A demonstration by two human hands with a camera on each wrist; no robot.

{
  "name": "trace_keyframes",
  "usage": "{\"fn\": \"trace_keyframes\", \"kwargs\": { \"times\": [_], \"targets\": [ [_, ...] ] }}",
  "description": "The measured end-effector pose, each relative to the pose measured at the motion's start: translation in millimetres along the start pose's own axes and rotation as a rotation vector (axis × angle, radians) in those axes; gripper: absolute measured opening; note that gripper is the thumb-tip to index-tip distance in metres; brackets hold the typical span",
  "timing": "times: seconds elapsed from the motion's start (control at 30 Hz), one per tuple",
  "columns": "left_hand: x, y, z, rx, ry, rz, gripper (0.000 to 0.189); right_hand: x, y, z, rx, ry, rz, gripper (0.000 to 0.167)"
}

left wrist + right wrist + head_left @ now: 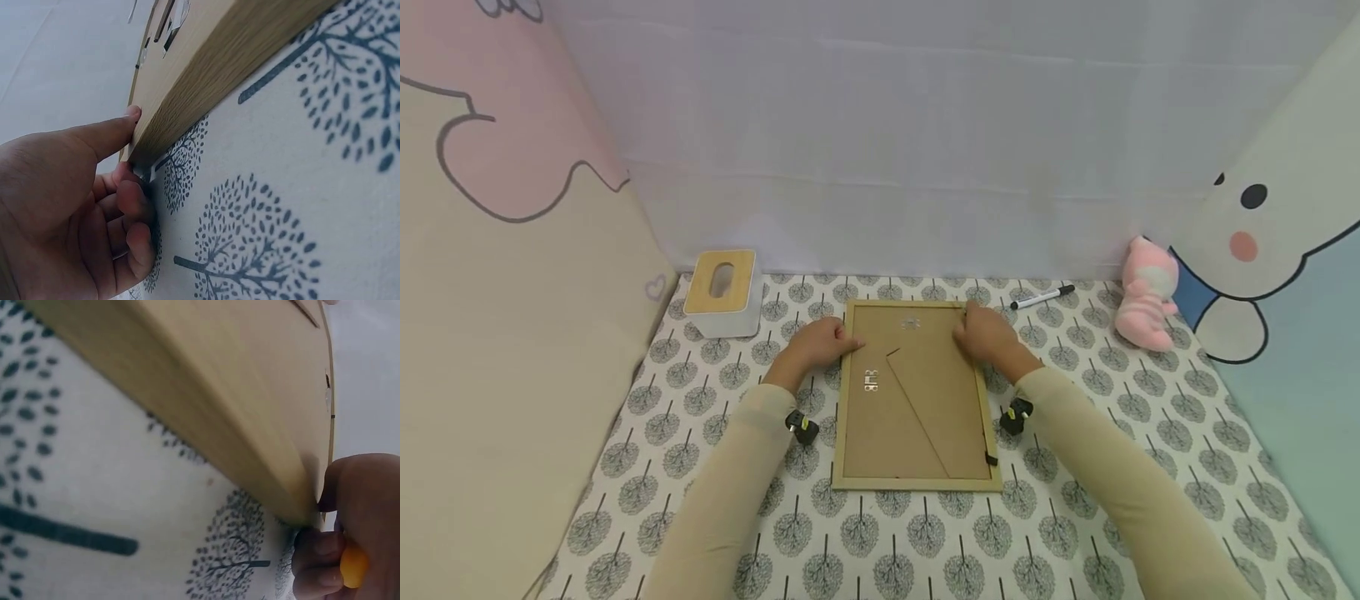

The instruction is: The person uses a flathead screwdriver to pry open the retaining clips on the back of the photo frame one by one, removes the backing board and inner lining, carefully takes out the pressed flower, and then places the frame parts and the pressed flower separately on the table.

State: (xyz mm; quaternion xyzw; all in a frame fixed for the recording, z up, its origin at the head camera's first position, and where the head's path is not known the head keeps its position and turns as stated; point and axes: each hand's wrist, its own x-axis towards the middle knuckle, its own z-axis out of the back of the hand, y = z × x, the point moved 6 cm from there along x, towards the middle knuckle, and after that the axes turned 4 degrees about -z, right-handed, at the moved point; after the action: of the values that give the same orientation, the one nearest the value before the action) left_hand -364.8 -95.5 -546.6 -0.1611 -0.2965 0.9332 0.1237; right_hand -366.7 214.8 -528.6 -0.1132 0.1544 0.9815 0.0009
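Note:
A picture frame (pixel 917 396) with a pale wooden border lies face down on the table, its brown backing board up. Metal hangers and a slanting cut line show on the backing. My left hand (pixel 822 342) is at the frame's left border; in the left wrist view the thumb lies on its top face and the curled fingers are against its side. My right hand (pixel 988 333) is at the upper right corner, thumb over the border. An orange object (pixel 354 565) shows within its curled fingers; its kind is mostly hidden.
A white tissue box (pixel 722 321) with a wooden lid stands at the back left. A marker (pixel 1042 297) lies behind the right hand. At the back right sits a pink plush toy (pixel 1146 296). A black tab (pixel 991 458) sticks out at the frame's lower right.

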Motion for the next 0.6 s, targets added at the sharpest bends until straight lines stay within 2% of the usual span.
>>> {"fn": "trace_keyframes", "kwargs": {
  "times": [0.27, 0.4, 0.5, 0.6],
  "targets": [
    [1.3, -6.2, 6.7, -0.003, 0.002, -0.020, 0.044, -0.4, 3, 9, -0.008, -0.015, -0.006, 0.038],
    [7.2, -8.9, 8.0, 0.002, 0.018, -0.032, 0.045, -4.2, -5, 13, 0.070, 0.001, -0.028, 0.037],
    [10.0, -10.1, 8.0, 0.071, 0.060, -0.008, 0.048, -11.5, -15, 10, 0.162, 0.026, -0.026, 0.034],
    [11.8, -16.6, 11.0, 0.208, 0.060, -0.014, 0.046, -25.1, -27, 2, 0.236, 0.091, -0.013, 0.036]
  ]
}}
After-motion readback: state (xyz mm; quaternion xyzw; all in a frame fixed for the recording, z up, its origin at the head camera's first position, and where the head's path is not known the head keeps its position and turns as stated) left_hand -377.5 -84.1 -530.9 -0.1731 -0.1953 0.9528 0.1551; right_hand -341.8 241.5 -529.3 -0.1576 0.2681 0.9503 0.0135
